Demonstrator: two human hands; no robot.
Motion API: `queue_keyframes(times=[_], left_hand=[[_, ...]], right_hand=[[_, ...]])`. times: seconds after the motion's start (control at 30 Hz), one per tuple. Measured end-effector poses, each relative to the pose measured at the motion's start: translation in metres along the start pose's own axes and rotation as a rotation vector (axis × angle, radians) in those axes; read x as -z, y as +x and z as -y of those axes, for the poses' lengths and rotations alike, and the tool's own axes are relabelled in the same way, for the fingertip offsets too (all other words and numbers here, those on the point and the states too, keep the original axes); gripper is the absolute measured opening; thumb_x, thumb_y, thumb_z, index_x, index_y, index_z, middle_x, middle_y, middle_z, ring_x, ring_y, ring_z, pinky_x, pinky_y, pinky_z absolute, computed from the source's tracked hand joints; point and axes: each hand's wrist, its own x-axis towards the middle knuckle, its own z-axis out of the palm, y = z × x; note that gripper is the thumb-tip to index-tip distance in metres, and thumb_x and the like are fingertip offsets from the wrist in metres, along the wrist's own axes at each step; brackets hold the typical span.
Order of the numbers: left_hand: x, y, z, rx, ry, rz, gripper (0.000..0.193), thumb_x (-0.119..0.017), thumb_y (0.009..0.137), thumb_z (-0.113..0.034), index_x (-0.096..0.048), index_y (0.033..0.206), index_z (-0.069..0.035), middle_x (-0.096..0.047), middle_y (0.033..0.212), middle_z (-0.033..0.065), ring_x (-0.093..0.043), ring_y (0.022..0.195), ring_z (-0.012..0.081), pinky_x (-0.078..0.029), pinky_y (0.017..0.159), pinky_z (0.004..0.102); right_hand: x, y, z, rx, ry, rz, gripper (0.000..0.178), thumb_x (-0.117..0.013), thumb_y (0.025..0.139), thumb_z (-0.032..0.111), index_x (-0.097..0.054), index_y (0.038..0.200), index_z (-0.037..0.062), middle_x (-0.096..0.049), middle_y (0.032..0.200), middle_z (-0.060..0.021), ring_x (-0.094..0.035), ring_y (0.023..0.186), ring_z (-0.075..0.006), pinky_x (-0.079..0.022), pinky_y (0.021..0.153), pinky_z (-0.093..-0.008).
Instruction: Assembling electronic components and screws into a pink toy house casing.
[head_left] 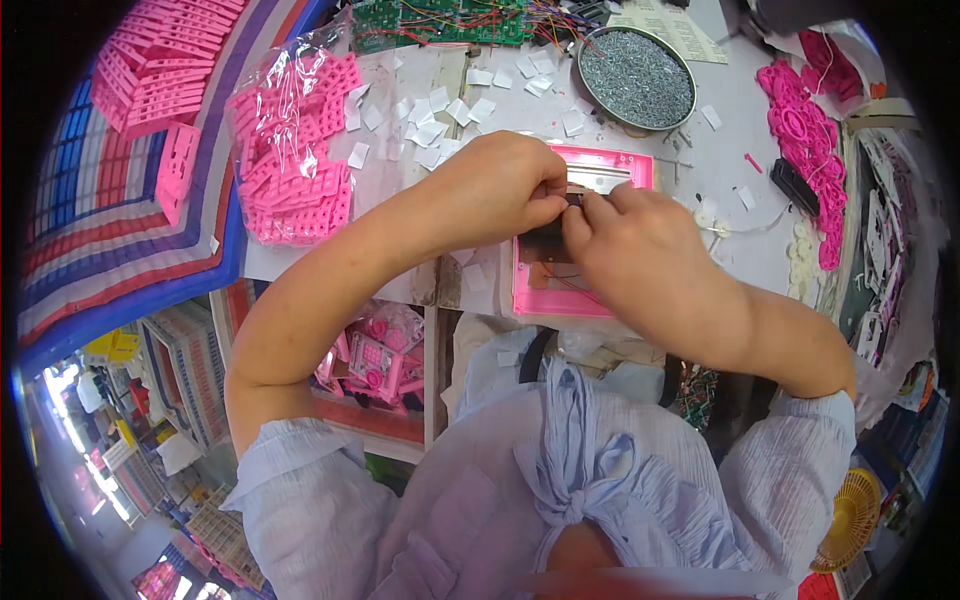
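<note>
both hands over a pink case point(620, 170) on the desk point(740, 110), left hand point(495, 185) and right hand point(625, 235) fingers pinching one small dark part point(575, 200), screw tin point(635, 78) behind

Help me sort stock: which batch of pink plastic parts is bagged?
The pink keypad pieces in the clear plastic bag, left of the left hand. The stacked ones farther left and rings at right lie loose.

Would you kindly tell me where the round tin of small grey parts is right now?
In the head view, the round tin sits at the far right of the table, just beyond the pink housing and both hands, beside the scattered white paper squares.
</note>
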Motion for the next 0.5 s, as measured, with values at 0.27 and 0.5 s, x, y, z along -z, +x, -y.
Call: queue_keyframes(times=[0.27,0.5], left_hand=[[0.013,0.011,-0.011,0.25,-0.127,0.23,0.017,-0.071,0.081,-0.015,-0.069,0.087,0.001,-0.067,0.08,0.0151,-0.065,0.075,0.0325,-0.051,0.069,0.0412],[-0.002,-0.008,-0.005,-0.03,0.15,0.004,0.017,-0.069,0.085,-0.015,-0.069,0.091,0.001,-0.066,0.078,0.0153,-0.064,0.075,0.0343,-0.051,0.07,0.0431]], right_hand=[[-0.003,-0.012,0.011,-0.01,-0.212,-0.05,0.037,-0.064,0.079,0.024,-0.067,0.108,0.0007,-0.062,0.109,-0.009,-0.057,0.1,-0.0238,-0.051,0.071,-0.0315],[0.013,-0.022,-0.045,0.022,0.485,-0.406,0.06,-0.078,0.071,-0.002,-0.059,0.128,0.0003,-0.063,0.126,-0.0143,-0.062,0.113,-0.0344,-0.054,0.089,-0.0417]])
